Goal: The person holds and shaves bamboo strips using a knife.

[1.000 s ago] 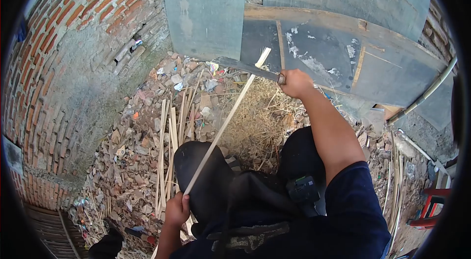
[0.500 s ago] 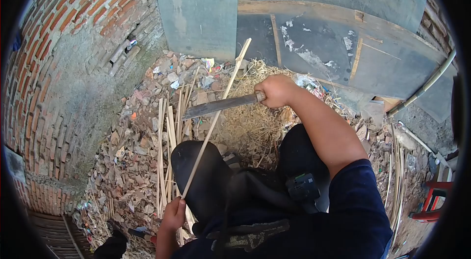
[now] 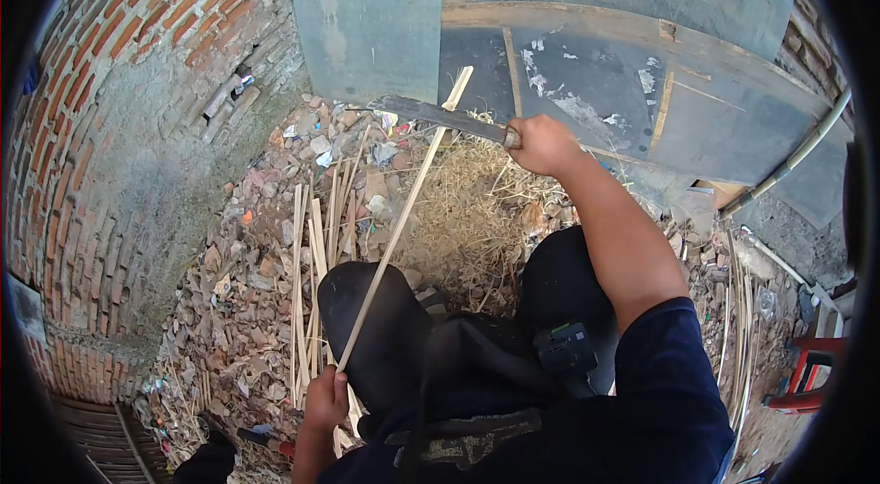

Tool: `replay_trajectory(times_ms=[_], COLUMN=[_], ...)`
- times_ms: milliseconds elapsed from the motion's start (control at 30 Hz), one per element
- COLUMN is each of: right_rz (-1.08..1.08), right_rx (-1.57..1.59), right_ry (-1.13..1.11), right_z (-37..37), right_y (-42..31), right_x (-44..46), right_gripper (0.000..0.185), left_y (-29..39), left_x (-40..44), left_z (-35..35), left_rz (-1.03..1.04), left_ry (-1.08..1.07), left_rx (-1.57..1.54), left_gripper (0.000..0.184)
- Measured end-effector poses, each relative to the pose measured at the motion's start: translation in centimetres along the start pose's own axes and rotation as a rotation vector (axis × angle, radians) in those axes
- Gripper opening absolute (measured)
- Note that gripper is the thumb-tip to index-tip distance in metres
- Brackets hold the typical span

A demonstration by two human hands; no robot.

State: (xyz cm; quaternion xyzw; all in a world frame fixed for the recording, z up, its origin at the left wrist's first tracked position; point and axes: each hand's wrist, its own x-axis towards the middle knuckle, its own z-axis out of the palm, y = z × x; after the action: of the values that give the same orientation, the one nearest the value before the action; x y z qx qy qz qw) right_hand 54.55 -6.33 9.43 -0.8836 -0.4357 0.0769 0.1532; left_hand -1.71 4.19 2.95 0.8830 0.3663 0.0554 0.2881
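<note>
1. Have loose strips (image 3: 299, 301) lying left of the shavings heap (image 3: 472, 218).
2. Clasping long strip (image 3: 394, 241) by its lower end in left hand (image 3: 325, 400), slanting past heap's left side.
3. Gripping knife (image 3: 412, 110) in right hand (image 3: 541, 143) at heap's far edge, crossing long strip near its top (contact unclear).

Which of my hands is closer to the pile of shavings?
Your right hand: it grips the knife just above the shavings; your left hand is lower left, by your knee.
</note>
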Motion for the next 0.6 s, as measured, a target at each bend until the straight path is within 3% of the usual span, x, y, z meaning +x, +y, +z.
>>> replay_trajectory(times_ms=[233, 333, 500, 600], right_rz=[-0.034, -0.037, -0.045, -0.078], right_rx=[0.071, 0.152, 0.005, -0.02], right_ry=[-0.006, -0.149, -0.104, -0.135], right_z=[1.0, 1.6, 0.9, 0.5], right_y=[0.1, 0.6, 0.7, 0.3], right_x=[0.8, 1.1, 0.4, 0.2], right_gripper=[0.035, 0.033, 0.031, 0.029], left_y=[0.6, 2.3, 4.0, 4.1], left_x=[-0.3, 0.2, 1.5, 1.9], left_z=[0.1, -0.5, -1.5, -0.6], left_rz=[-0.046, -0.051, -0.011, -0.077], left_ry=[0.043, 0.076, 0.09, 0.127], left_rx=[0.006, 0.008, -0.06, 0.079], left_gripper=[0.03, 0.027, 0.027, 0.032])
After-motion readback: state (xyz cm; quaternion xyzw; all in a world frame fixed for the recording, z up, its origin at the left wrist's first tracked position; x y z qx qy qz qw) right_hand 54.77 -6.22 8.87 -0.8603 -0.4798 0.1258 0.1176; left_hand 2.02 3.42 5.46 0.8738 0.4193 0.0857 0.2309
